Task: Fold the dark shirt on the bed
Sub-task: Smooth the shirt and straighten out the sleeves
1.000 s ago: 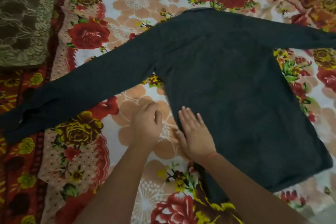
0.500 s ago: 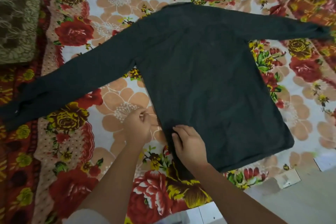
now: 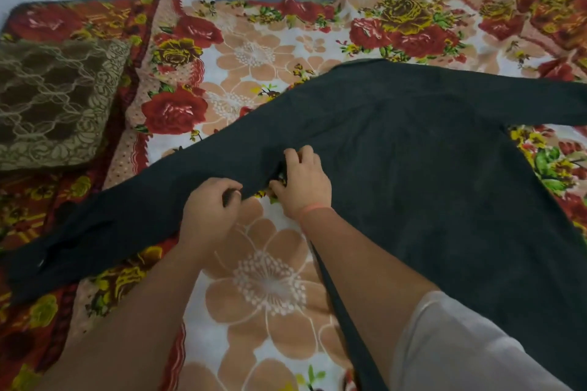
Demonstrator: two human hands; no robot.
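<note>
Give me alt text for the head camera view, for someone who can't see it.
A person's left hand and right hand grip a dark shirt by the sleeve that stretches to the left, the right hand near the armpit; the shirt lies spread flat on a floral bedspread. A brown lace-patterned cushion sits at the bed's left side.

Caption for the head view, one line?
A dark shirt on a floral bedspread, left hand holding its sleeve, right hand its armpit.
</note>
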